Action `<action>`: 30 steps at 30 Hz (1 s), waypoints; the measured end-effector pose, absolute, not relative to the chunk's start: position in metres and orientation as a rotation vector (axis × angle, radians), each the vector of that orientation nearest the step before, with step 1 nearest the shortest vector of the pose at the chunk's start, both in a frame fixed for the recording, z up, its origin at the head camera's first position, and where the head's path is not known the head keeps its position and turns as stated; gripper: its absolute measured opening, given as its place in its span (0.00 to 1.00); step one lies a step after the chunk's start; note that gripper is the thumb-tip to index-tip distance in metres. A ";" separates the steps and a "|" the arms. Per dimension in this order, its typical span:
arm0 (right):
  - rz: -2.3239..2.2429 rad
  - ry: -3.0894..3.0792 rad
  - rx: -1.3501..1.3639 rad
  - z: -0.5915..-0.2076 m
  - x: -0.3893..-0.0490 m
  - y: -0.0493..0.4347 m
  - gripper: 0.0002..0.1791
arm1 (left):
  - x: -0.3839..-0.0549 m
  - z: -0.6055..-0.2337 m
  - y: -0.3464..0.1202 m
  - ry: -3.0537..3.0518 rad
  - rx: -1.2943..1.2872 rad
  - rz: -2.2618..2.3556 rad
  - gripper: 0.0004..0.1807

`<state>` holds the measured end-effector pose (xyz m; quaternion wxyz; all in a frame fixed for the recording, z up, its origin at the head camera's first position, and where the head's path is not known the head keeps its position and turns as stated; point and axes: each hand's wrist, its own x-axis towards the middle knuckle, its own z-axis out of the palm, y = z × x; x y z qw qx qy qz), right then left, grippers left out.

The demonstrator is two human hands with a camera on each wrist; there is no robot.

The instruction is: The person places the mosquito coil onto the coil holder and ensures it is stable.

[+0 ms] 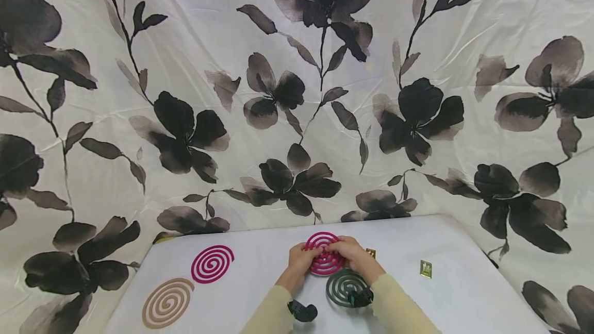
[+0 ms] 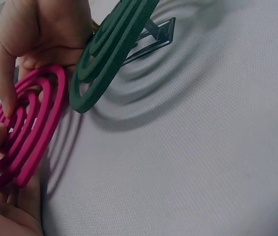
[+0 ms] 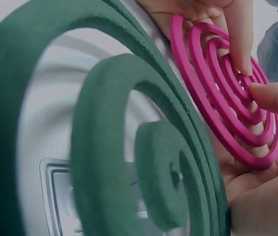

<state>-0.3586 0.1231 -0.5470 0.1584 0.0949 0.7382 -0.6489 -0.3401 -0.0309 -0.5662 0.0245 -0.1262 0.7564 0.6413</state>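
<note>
Pale yellow sleeves [image 1: 269,311] lie nearest the head camera, with a dark wrist unit [image 1: 302,311] at the left cuff. Next, toward the left edge of the counter [image 1: 260,251], is a tan coil [image 1: 167,304]. Just short of the hands, a green coil [image 1: 342,286] sits raised, apparently on a metal stand [image 2: 164,35] (its shadow falls on the surface below).

Slightly farther, a gold plate [image 1: 426,269] lies toward the right edge, and a loose pink coil [image 1: 212,264] lies left of the hands, beyond the tan one. Near the far edge, the left hand [image 1: 298,263] and right hand [image 1: 358,256] share the held pink coil [image 1: 325,257]. State of the grip: narrow on both sides, digits meeting near the centre, other fingers beneath. Whether the piece is single or two nested coils cannot be told.

Handling: support the underside evenly; press lightly at the centre; work turn by turn and avoid bending (a thin spiral would probably snap). Maintain clearance from the green coil. Behind the far edge hangs a floral cloth [image 1: 278,138].
</note>
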 end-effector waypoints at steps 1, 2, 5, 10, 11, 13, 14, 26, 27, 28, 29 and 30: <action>-1.853 2.105 0.275 -0.547 -0.359 0.123 0.12 | -0.340 -0.566 -0.031 2.346 -0.399 1.977 0.25; -1.855 2.099 0.278 -0.547 -0.360 0.123 0.13 | -0.341 -0.565 -0.031 2.349 -0.409 1.971 0.25; -1.877 2.085 0.275 -0.545 -0.364 0.123 0.16 | -0.344 -0.562 -0.030 2.364 -0.408 1.975 0.25; -1.921 2.029 0.244 -0.541 -0.363 0.122 0.17 | -0.344 -0.560 -0.030 2.332 -0.415 2.011 0.24; -1.918 2.021 0.244 -0.541 -0.362 0.122 0.16 | -0.344 -0.560 -0.030 2.323 -0.423 2.015 0.23; -1.910 2.016 0.246 -0.541 -0.360 0.122 0.15 | -0.341 -0.561 -0.029 2.318 -0.422 2.014 0.23; -1.909 2.016 0.250 -0.541 -0.359 0.123 0.15 | -0.340 -0.561 -0.029 2.314 -0.420 2.018 0.23; -1.945 2.017 0.225 -0.542 -0.360 0.123 0.23 | -0.341 -0.561 -0.030 2.331 -0.408 2.001 0.25; -1.945 2.018 0.226 -0.542 -0.359 0.123 0.22 | -0.341 -0.562 -0.030 2.335 -0.410 1.997 0.26; -1.945 2.019 0.224 -0.543 -0.359 0.123 0.22 | -0.341 -0.562 -0.030 2.339 -0.409 1.994 0.27; -1.947 2.016 0.225 -0.543 -0.359 0.122 0.22 | -0.340 -0.562 -0.030 2.343 -0.408 1.991 0.27; -1.946 2.017 0.223 -0.543 -0.358 0.122 0.22 | -0.340 -0.563 -0.030 2.345 -0.407 1.988 0.28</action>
